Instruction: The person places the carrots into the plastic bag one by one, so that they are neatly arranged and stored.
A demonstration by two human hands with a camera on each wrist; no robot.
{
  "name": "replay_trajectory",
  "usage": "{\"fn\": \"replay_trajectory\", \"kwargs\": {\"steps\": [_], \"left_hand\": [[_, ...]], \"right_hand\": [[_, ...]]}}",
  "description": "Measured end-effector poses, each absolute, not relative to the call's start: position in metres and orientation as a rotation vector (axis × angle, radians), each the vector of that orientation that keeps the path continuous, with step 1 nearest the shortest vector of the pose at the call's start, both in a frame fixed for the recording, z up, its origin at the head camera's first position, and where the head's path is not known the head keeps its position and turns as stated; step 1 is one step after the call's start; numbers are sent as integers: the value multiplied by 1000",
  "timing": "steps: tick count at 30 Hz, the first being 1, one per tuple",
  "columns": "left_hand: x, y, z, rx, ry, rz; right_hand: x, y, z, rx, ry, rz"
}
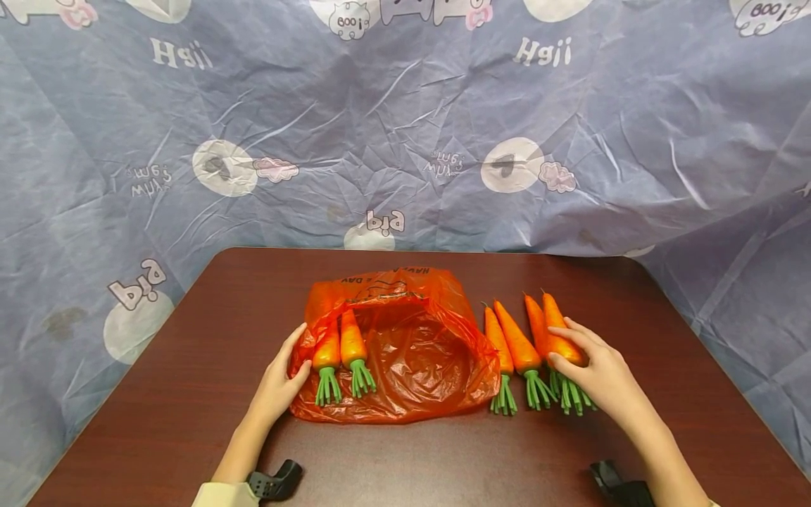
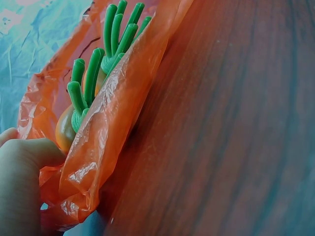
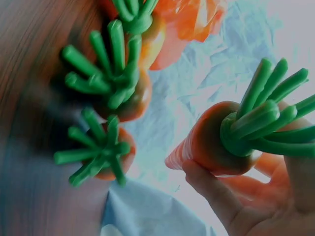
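Note:
My left hand [image 1: 283,377] holds the left edge of a red plastic bag [image 1: 418,405], its thumb at the bag's mouth. Two orange carrots with green stems, one on the left [image 1: 327,350] and another beside it [image 1: 353,343], lie inside that left part, stems toward me. To the right, my right hand [image 1: 602,370] grips a carrot [image 3: 209,140] between thumb and fingers. The right wrist view shows it raised off the table. Left of that hand lie three more carrots: one by the bag [image 1: 498,343], a second [image 1: 517,346], and a third [image 1: 536,324] partly hidden.
A dark brown wooden table [image 1: 158,394] carries everything. Behind it hangs a wrinkled blue-grey printed cloth [image 1: 355,127]. Black wrist devices, one on the left wrist [image 1: 277,482] and one on the right [image 1: 617,486], sit near the table's front.

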State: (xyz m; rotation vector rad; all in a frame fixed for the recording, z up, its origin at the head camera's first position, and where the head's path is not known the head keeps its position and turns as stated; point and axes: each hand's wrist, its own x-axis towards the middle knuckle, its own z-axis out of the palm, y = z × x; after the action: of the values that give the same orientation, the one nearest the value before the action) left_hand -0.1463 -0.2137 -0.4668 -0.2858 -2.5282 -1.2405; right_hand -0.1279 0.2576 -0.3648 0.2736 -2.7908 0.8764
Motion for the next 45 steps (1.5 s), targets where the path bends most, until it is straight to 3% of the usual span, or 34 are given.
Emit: {"fn": "replay_trajectory", "kwargs": {"steps": [45], "left_hand": [[-145,-213,-466,-280,-2528,-1221]], "right_hand": [[-78,174,-341,631,-2544,801]]}}
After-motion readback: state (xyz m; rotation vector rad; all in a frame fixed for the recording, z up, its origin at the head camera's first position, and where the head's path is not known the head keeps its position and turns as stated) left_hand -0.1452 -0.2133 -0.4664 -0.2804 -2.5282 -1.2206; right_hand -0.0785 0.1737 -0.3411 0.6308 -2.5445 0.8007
